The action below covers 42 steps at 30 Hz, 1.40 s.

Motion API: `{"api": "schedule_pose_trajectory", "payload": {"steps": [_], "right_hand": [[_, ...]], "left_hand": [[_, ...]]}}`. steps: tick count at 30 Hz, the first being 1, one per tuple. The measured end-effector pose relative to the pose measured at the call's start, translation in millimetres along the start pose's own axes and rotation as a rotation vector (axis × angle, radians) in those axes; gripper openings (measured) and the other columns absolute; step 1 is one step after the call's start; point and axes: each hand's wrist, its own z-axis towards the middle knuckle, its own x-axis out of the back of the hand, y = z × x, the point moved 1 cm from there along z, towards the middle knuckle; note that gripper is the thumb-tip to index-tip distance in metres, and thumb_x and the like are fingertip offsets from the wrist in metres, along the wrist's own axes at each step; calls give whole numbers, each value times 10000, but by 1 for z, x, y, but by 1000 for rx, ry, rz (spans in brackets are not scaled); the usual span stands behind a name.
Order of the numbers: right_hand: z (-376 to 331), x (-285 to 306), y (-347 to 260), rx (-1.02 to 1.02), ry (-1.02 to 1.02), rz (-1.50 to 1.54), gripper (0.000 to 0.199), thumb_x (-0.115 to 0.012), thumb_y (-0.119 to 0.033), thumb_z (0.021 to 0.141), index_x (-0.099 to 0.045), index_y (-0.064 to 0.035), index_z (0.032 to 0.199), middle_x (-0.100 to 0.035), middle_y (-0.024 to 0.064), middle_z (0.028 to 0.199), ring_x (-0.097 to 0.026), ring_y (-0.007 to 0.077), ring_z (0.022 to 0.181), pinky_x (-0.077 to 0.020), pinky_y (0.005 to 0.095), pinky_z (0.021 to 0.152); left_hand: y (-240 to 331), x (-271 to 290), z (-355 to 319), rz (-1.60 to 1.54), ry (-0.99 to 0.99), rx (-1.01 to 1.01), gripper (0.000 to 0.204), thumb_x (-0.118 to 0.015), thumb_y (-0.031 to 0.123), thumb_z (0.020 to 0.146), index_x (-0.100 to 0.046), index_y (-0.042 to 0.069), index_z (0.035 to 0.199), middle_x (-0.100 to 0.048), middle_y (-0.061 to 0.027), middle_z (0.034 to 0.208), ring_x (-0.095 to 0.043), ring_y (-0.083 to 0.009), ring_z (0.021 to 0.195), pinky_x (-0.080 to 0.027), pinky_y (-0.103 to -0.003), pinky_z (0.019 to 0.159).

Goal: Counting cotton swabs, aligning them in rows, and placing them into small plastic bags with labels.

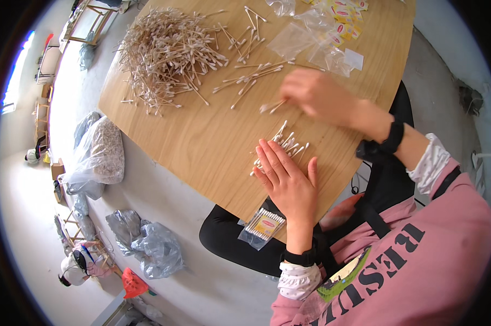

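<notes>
The wooden table (191, 144) holds a big swab pile (164, 54) and a small bunch (291, 145). Clear bags (289, 41) and yellow cards (342, 13) lie on the far side. A full packet (266, 224) sits at the near edge.

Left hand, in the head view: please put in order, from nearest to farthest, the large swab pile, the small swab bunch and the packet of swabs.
1. Small swab bunch: partly under the left hand.
2. Packet of swabs: at the table's near edge, toward the person.
3. Large swab pile: across the table, far left.
</notes>
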Motion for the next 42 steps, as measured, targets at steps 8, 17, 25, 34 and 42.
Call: {"api": "schedule_pose_trajectory", "payload": {"steps": [8, 17, 25, 34, 42], "right_hand": [[23, -10, -53, 144, -234, 325, 100, -678, -83, 806, -668, -65, 904, -650, 76, 916, -619, 260, 938, -479, 384, 822], [-45, 23, -53, -95, -75, 269, 93, -690, -73, 805, -647, -61, 887, -604, 73, 914, -592, 263, 899, -461, 383, 807], [-60, 14, -55, -34, -116, 239, 81, -686, -78, 801, -612, -74, 836, -558, 59, 899, -563, 255, 901, -427, 373, 816], [-58, 43, -8, -119, -174, -46, 119, -673, -62, 801, -577, -67, 872, -559, 89, 916, -567, 285, 938, -437, 394, 819], [-4, -14, -58, -6, -65, -37, 219, -696, -35, 709, -614, -38, 911, -608, 79, 963, -587, 254, 970, -468, 371, 853]], "left_hand": [[-11, 17, -3, -242, 100, 106, 901, -527, 490, 981, -141, -99, 1543, -136, -272, 1629, -77, -382, 1534, -46, -515, 1222], [-16, 26, 20, 24, -68, 2, 1119, -565, 692, 857, -186, -125, 1521, -157, -291, 1616, -98, -380, 1532, -49, -482, 1231], [-7, 20, 7, 48, -111, -38, 1190, -542, 736, 838, -128, -149, 1518, -136, -323, 1606, -95, -410, 1523, -81, -507, 1225], [11, 11, -18, 56, -101, 41, 1208, -518, 767, 824, -156, -161, 1508, -132, -321, 1608, -76, -409, 1526, -39, -515, 1225], [16, 10, -32, 53, -97, 96, 1171, -524, 737, 851, -153, -153, 1514, -113, -322, 1612, -55, -414, 1528, -10, -513, 1223]]}}
